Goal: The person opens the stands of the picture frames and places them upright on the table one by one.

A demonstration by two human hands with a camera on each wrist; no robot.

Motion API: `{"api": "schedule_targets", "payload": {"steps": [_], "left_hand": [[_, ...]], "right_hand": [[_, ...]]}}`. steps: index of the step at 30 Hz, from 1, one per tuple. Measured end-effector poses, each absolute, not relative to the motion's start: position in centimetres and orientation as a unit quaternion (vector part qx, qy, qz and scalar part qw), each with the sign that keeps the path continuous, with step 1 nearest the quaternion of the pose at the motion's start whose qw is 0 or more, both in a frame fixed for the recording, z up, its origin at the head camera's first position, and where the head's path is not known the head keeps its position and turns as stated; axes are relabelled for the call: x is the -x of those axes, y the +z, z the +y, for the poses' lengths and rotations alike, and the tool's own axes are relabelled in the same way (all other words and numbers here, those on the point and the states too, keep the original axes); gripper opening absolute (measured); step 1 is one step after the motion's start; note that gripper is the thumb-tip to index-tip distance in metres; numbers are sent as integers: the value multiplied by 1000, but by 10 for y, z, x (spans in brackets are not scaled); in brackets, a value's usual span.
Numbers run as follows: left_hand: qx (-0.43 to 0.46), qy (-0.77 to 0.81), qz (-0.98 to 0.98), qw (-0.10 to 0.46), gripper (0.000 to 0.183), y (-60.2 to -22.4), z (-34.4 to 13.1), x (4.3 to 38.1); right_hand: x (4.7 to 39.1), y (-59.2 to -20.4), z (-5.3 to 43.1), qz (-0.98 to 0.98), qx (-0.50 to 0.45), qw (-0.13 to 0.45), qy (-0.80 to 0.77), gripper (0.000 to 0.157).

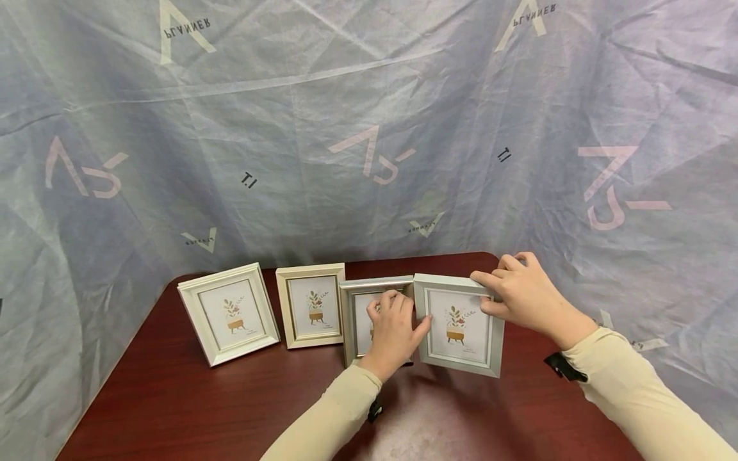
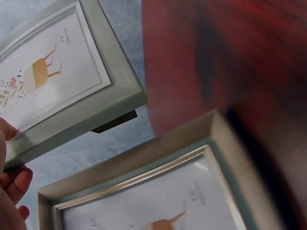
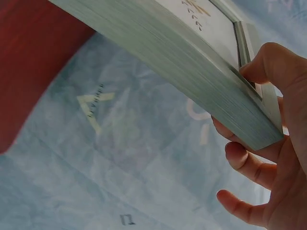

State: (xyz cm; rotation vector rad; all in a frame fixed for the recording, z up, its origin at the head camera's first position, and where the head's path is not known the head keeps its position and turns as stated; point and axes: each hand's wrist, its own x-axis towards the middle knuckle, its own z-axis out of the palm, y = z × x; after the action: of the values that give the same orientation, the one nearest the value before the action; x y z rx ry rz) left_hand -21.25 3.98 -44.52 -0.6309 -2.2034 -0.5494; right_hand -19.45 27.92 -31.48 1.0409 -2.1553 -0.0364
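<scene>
My right hand (image 1: pixel 521 298) holds a pale grey-green picture frame (image 1: pixel 455 323) by its upper right corner. In the right wrist view the thumb lies on the front and some fingers are behind. My left hand (image 1: pixel 394 330) pinches the same frame's left edge, thumb on the front, as the left wrist view shows. A dark stand piece (image 2: pixel 115 122) sticks out behind this frame. The frame tilts slightly and seems raised off the table. Behind my left hand stands a silver-grey picture frame (image 1: pixel 360 320), its print partly hidden.
Further left on the dark red table (image 1: pixel 242 410) stand a cream picture frame (image 1: pixel 314 307) and a white picture frame (image 1: pixel 230 317), angled inward. All show a potted-plant print. A grey printed cloth (image 1: pixel 288 153) hangs behind and at both sides of the table.
</scene>
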Motion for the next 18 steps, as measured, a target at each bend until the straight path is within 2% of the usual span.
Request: {"api": "schedule_targets", "payload": {"steps": [18], "left_hand": [[239,-178,-888,351,32,-488,37,204]], "right_hand": [[202,-370,287,-858,-399,324,20,35]]}}
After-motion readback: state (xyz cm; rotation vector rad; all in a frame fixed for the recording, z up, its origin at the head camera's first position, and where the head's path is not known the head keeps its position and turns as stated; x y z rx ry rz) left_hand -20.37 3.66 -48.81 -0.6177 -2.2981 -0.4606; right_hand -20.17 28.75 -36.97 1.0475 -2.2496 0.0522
